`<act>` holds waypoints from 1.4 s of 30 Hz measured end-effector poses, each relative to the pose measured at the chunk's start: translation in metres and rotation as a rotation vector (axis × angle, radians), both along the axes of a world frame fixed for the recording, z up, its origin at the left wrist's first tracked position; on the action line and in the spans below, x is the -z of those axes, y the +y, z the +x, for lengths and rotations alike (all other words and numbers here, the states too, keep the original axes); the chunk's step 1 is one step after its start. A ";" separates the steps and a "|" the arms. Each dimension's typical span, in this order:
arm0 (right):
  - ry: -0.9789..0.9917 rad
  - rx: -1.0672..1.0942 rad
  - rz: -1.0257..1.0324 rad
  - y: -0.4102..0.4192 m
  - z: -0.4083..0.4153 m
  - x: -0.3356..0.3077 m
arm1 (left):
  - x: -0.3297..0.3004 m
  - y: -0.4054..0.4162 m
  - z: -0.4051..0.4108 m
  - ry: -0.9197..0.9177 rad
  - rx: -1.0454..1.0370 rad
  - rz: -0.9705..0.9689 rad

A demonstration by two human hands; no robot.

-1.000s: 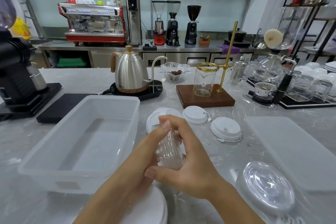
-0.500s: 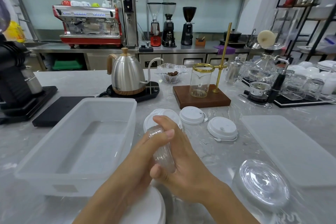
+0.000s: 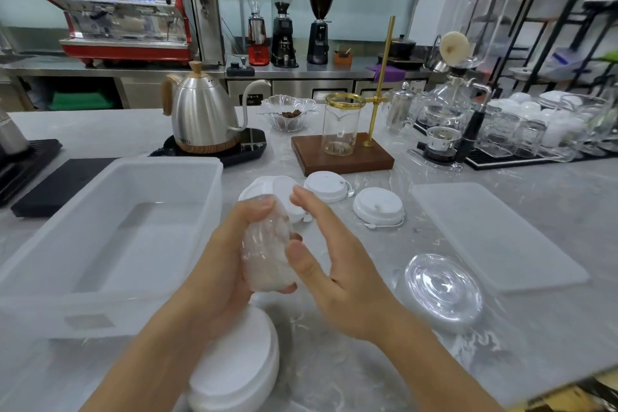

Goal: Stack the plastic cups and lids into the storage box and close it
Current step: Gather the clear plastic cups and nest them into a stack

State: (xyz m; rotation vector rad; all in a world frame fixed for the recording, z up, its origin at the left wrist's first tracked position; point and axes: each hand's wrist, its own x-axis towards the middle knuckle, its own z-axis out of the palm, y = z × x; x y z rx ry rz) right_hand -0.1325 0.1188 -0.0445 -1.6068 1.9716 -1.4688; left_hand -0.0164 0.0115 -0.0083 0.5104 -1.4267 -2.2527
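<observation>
While the left hand [image 3: 224,264] gripped the nested clear cups [image 3: 267,244] near the box's right wall | right hand [image 3: 337,264] was open, empty | storage box [image 3: 110,237] held nothing | next, probably: lower cups inside.

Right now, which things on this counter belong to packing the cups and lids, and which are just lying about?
Belongs to the job:
clear cups in the left hand
right hand
storage box
box lid
white lids
clear dome lid

Just lying about:
kettle
glass bowl
glass carafe
wooden stand
</observation>
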 end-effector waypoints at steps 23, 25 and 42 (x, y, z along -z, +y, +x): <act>0.294 0.312 0.774 0.123 -0.088 -0.001 | 0.016 -0.005 -0.006 -0.070 0.040 -0.116; 0.309 0.325 0.784 0.120 -0.088 -0.001 | 0.015 -0.005 -0.005 -0.080 0.041 -0.118; 0.154 0.404 0.546 0.097 -0.089 0.006 | 0.019 -0.008 -0.005 -0.104 0.020 -0.079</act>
